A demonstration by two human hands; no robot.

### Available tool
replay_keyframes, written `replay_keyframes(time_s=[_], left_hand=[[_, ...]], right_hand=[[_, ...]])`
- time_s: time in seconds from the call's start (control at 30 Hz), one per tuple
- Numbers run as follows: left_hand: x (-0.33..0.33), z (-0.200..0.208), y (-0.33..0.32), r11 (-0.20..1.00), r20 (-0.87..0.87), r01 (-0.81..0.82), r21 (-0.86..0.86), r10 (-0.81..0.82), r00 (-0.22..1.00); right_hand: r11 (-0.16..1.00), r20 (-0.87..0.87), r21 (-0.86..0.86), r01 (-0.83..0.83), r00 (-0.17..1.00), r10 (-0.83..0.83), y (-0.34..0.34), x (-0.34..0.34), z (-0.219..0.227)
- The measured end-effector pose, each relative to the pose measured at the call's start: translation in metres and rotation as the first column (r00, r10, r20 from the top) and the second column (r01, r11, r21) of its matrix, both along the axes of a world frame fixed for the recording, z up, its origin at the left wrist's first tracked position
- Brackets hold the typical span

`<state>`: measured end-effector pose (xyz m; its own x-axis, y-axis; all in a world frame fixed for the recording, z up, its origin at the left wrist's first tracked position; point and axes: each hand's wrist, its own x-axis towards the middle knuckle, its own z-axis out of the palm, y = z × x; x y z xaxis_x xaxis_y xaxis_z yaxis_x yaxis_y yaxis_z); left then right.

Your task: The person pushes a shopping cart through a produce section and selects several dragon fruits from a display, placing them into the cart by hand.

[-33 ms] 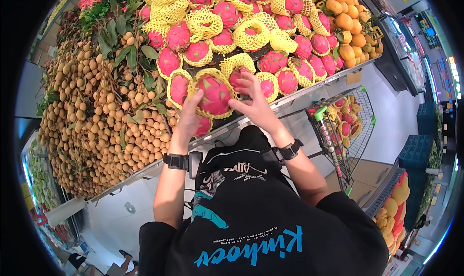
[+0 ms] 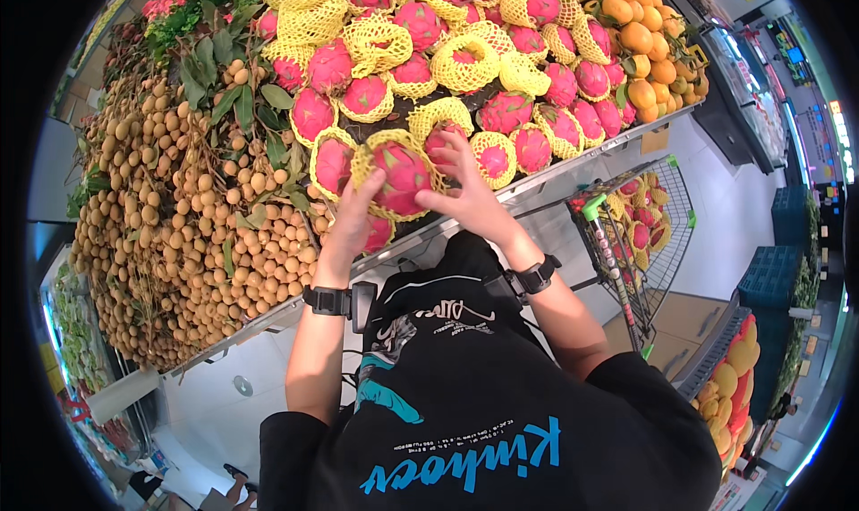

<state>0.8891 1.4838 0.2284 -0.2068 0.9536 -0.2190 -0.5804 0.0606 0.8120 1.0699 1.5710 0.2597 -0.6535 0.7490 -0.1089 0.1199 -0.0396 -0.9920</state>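
Observation:
Between my two hands a pink dragon fruit [image 2: 400,178] in a yellow foam net sits above the front edge of the display. My left hand [image 2: 347,225] grips its left side, the thumb and fingers closed against the net. My right hand [image 2: 472,196] holds the other side, its thumb on the skin and its fingers curved along the net. Parts of both hands' fingers are hidden by the fruit. Just beyond lie more netted dragon fruits [image 2: 506,114], and an empty-looking yellow foam net [image 2: 376,47] rests on the pile.
Left of the dragon fruits spreads a heap of longans [image 2: 179,225] with leaves. Orange citrus fruits [image 2: 637,38] are piled at the far right. A metal rail [image 2: 537,182] edges the display. On the right stands a shopping cart [image 2: 658,242] holding netted dragon fruits, near cardboard boxes [image 2: 684,327].
The dragon fruit has turned slightly between my hands and shifted a little to the right. My left fingers have moved a little with it.

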Motion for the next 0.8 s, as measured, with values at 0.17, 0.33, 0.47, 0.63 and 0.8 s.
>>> replay_keyframes(time_s=[0.17, 0.33, 0.47, 0.63, 0.8], left_hand=[[0.003, -0.015, -0.003, 0.989, -0.316, 0.107, -0.103, -0.134, 0.939], [0.0, -0.014, -0.004, 0.953, -0.091, 0.274, -0.126, -0.286, 0.954], [-0.004, -0.045, 0.013, 0.987, -0.618, 0.148, -0.064, -0.156, 0.77], [-0.009, -0.049, 0.039, 0.983, -0.996, 0.185, -0.013, -0.028, 0.081], [0.006, -0.059, 0.069, 0.898, -0.923, 0.294, -0.328, -0.238, -0.302]], right_hand=[[0.933, 0.11, 0.347, -0.099, 0.992, 0.065, -0.01, -0.021, -0.028], [0.999, -0.107, 0.019, 0.037, 0.994, -0.034, -0.009, -0.01, -0.036], [0.945, -0.093, -0.218, 0.244, 0.959, -0.269, 0.005, 0.033, -0.047], [0.832, -0.096, -0.301, 0.467, 0.853, -0.513, 0.021, 0.095, -0.065], [0.742, -0.062, -0.379, 0.553, 0.785, -0.617, 0.014, 0.132, -0.064]])
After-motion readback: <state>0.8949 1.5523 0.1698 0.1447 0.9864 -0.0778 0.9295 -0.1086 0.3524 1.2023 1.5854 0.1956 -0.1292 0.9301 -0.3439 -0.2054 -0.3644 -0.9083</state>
